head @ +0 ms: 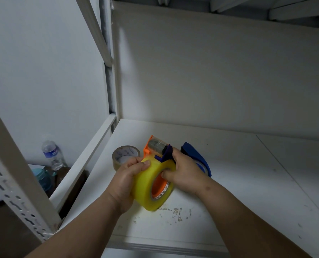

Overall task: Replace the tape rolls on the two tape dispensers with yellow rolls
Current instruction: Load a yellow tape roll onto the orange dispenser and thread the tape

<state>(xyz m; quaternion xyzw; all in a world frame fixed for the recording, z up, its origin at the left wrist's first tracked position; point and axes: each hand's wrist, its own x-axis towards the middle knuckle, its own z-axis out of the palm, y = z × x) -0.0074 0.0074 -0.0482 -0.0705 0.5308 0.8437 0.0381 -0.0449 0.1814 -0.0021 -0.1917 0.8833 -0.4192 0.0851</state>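
Note:
A yellow tape roll (145, 187) sits on the hub of an orange tape dispenser (151, 148), held just above the white shelf (238, 183). My left hand (126, 180) grips the roll's outer left side. My right hand (184, 171) holds the dispenser by its dark blue front part, with fingertips at the roll's core. A brown tape roll (124, 155) lies flat on the shelf behind my left hand. A blue tape dispenser (197, 155) stands behind my right hand, partly hidden by it.
The shelf's white back wall rises close behind, and a metal upright (114, 71) stands at the left corner. Below left, outside the shelf, are a water bottle (52, 155) and a teal cup (42, 177). Scuffed paint marks the shelf's front.

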